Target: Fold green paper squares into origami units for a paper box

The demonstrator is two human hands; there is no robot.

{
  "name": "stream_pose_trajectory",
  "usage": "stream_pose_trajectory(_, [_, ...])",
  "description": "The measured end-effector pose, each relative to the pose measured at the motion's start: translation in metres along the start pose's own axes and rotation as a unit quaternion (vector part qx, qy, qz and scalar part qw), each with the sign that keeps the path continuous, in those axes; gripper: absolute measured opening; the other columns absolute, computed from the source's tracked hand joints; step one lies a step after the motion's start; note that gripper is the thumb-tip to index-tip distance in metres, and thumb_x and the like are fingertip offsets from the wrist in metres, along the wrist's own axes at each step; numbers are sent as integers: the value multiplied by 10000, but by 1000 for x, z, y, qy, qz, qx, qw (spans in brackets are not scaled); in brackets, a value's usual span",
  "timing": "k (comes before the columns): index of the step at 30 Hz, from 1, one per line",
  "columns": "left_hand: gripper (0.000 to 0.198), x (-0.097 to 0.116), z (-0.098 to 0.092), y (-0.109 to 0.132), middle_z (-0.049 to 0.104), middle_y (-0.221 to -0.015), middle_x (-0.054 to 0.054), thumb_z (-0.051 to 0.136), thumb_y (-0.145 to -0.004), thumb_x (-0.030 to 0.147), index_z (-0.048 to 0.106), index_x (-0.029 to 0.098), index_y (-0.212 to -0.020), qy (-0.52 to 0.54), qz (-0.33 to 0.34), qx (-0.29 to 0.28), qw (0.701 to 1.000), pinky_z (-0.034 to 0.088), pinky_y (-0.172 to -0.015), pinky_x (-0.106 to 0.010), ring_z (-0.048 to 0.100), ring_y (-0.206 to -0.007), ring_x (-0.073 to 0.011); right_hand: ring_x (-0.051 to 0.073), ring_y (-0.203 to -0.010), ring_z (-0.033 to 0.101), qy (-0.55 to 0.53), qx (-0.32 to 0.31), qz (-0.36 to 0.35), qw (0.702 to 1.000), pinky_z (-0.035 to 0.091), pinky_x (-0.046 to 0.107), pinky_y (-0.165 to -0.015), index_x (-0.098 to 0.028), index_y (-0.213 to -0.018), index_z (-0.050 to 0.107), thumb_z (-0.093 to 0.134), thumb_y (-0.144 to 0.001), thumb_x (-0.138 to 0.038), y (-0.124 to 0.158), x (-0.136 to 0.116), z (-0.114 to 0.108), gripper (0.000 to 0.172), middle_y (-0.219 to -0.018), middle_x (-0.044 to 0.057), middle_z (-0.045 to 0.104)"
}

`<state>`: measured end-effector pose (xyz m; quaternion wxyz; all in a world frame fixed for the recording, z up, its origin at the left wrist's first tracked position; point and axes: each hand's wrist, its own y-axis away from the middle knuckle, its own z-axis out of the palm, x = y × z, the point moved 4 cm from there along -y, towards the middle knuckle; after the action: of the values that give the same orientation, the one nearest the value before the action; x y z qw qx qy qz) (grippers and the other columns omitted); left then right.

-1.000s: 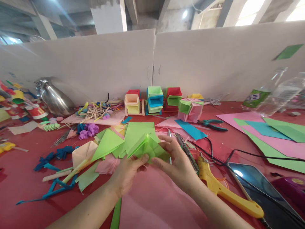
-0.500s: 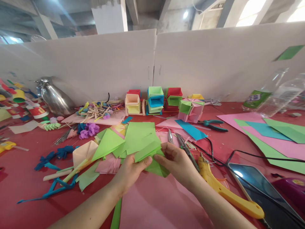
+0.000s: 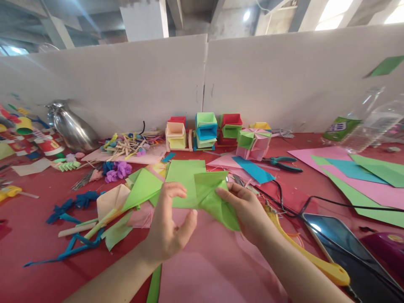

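My right hand [image 3: 249,210] pinches a folded light-green paper [image 3: 214,198] at its right side and holds it tilted above the table. My left hand [image 3: 167,227] is beside the paper's left tip, fingers curled over and thumb spread apart, clamping nothing. Both hands hover over a pink sheet [image 3: 205,269] on the red table [image 3: 31,248]. More green paper pieces [image 3: 184,176] and a cream folded piece [image 3: 112,200] lie just behind and left of my hands.
A yellow glue gun [image 3: 318,263], a black cable [image 3: 347,206] and a dark phone [image 3: 344,248] lie to the right. Coloured sheets [image 3: 366,179], teal pliers [image 3: 280,162] and a plastic bottle [image 3: 362,126] sit farther right. Folded paper boxes [image 3: 205,130] line the white partition; a metal kettle [image 3: 72,130] stands left.
My right hand has lifted and turned the green paper up and to the right. My left hand has let go of it and opened its thumb away from the fingers.
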<state>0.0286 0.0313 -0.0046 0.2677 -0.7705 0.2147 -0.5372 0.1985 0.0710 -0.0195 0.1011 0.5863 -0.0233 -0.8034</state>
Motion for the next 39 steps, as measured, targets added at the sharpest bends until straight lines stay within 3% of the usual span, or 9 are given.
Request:
stream_pose_trajectory(4, [450,9,6,-4,552,-1223,-56,581,-763,75,544,256,-1174,-105,124,-156,974,291,-1019,-410,383,-1204,-252,132,-599,633,-38,-19,22,999,487,219,-551,-211,-826,583,748,-654,-305,4,-3,5,256,-722,-12,665])
stream_pose_trajectory(7, [410,4,4,-7,599,-1218,-10,549,-819,98,590,310,-1167,-88,102,-158,978,305,-1010,-396,397,-1211,-234,158,-662,651,-33,-73,39,996,508,259,-617,-222,-912,570,731,-676,-337,8,-2,14,308,-781,2,671])
stream_pose_trajectory(12, [218,-8,-4,-10,691,-962,-21,620,-796,187,696,280,-978,23,-34,-50,998,405,-857,-300,556,-987,-213,164,-702,609,134,-7,-64,989,485,278,-624,-213,-1031,580,513,-808,-548,9,-10,6,408,-828,35,627])
stream_pose_trajectory(15, [118,-19,-1,-7,659,-802,-8,612,-806,291,688,214,-852,108,-184,-27,977,420,-722,-245,576,-800,-171,182,-810,581,251,46,-231,939,472,303,-701,-222,-1054,594,458,-824,-574,14,-26,0,441,-943,57,602])
stream_pose_trajectory(18, [195,-24,5,-4,597,-650,27,603,-805,353,632,176,-729,176,-269,-41,946,397,-642,-214,539,-688,-136,191,-867,554,325,16,-314,892,452,314,-751,-222,-1021,610,589,-780,-467,20,-32,5,345,-935,50,605])
stream_pose_trajectory(22, [188,-25,11,-3,603,-663,33,652,-768,344,609,167,-722,239,-308,-66,919,397,-633,-196,535,-670,-116,131,-654,512,358,-19,-268,894,419,255,-609,-193,-789,596,590,-788,-331,20,-29,11,138,-683,-10,548])
stream_pose_trajectory(28, [233,-22,22,-1,648,-791,-24,602,-816,351,637,175,-965,380,-333,-162,848,449,-684,-247,585,-708,-140,77,-510,370,294,-85,-160,938,306,215,-463,-191,-688,485,563,-778,-351,13,-21,11,201,-595,-53,427])
stream_pose_trajectory(35, [259,-32,19,2,555,-599,35,628,-787,386,595,153,-678,266,-348,-140,888,410,-570,-196,512,-580,-98,76,-523,393,255,-110,-90,956,295,214,-479,-180,-737,522,574,-746,-305,9,-10,9,135,-611,-44,468])
stream_pose_trajectory(39, [184,-30,21,1,614,-666,18,641,-786,334,656,163,-854,304,-334,-160,878,439,-643,-218,548,-624,-109,69,-507,397,211,-101,-67,970,298,209,-481,-180,-706,568,580,-723,-271,11,-11,10,93,-593,-53,485])
